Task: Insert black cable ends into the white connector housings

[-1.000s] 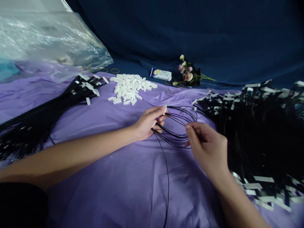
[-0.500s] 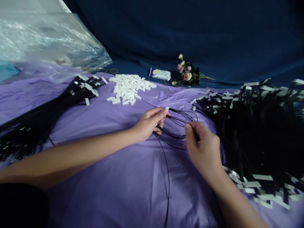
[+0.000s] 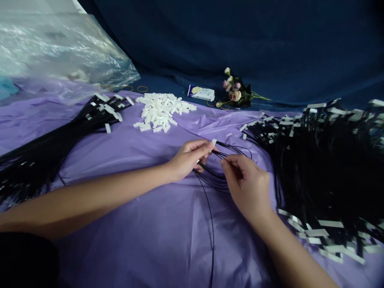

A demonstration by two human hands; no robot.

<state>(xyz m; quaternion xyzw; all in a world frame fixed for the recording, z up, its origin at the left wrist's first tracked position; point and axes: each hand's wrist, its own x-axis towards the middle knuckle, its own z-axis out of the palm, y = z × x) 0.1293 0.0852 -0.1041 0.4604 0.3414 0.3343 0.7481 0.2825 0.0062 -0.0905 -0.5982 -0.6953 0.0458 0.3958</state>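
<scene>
My left hand [image 3: 192,158] is closed, thumb on top, on a small white plastic connector [image 3: 214,142] that pokes out past the thumb tip. Thin black wires [image 3: 211,181] run from this hand in curved loops toward the right, and one wire [image 3: 211,216] hangs down the front of the purple cloth. Close by on the right, my right hand [image 3: 249,184] pinches thumb and forefinger together on the looped wires. How many wires lie in that pinch is hidden. A second white piece [image 3: 198,161] shows below the left thumb.
Loose white connectors [image 3: 163,110] lie heaped behind my hands. A bundle of black wires [image 3: 69,130] with white ends is at left, a larger pile [image 3: 324,172] at right. Behind are a clear plastic bag [image 3: 69,48], a wrapped packet [image 3: 201,93], artificial flowers [image 3: 235,95] and rubber bands [image 3: 142,89].
My right hand has moved left along the wires, closer to my left hand. The connector in my left hand has shifted slightly down and right.
</scene>
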